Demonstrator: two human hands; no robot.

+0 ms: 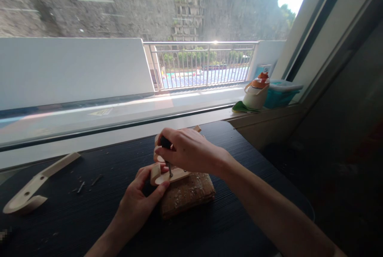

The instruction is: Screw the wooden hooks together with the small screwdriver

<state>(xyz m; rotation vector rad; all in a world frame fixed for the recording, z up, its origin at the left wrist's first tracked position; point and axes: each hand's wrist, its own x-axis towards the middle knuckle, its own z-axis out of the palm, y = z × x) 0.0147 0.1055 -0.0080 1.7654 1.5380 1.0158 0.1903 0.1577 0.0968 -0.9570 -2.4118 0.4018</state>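
My right hand is closed around the black handle of a screwdriver. Its metal shaft points down at a screw in a pale wooden hook. My left hand grips the curved end of that hook, thumb on the near side and fingers behind. The hook lies on a rough brown wooden block with a flaky top. Another pale wooden piece shows behind my right hand, mostly hidden by it.
On the black table, a second wooden hook with two dark holes lies at the left. Several loose screws are beside it. A bottle, a green cloth-like item and a teal box stand on the window sill.
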